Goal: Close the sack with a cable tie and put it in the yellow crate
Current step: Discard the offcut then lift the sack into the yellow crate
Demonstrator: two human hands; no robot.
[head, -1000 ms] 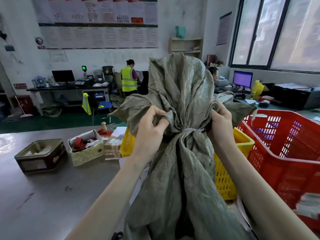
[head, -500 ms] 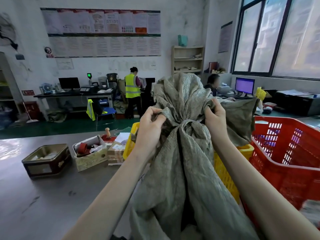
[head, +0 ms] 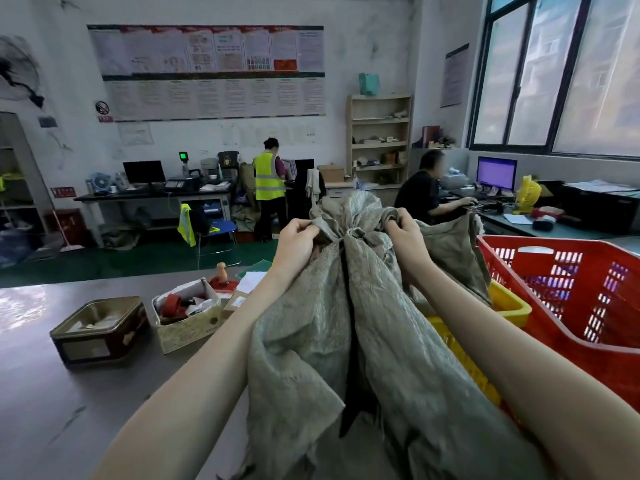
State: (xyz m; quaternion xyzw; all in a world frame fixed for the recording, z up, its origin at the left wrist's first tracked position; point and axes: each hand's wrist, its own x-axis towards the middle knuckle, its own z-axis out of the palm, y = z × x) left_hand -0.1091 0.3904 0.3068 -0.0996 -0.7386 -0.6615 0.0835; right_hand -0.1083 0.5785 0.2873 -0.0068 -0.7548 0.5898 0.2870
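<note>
L hand (head: 297, 237) & R hand (head: 405, 233) both clenched on tied sack (head: 346, 323) neck, above yellow crate (head: 512, 304)

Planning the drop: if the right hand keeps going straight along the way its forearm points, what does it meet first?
Probably the sack's loose top flap, which the right hand already grips; beyond that, open room toward a seated person, though depth is unclear.

Tied grey sack (head: 346, 334) upright over yellow crate (head: 509, 304)

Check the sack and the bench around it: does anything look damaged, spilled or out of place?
One thing: the sack's lower edge near the bottom of the view is frayed, with loose threads. Otherwise nothing stands out. Both hands, left hand and right hand, grip the gathered neck at the cable tie, above the yellow crate.
</note>
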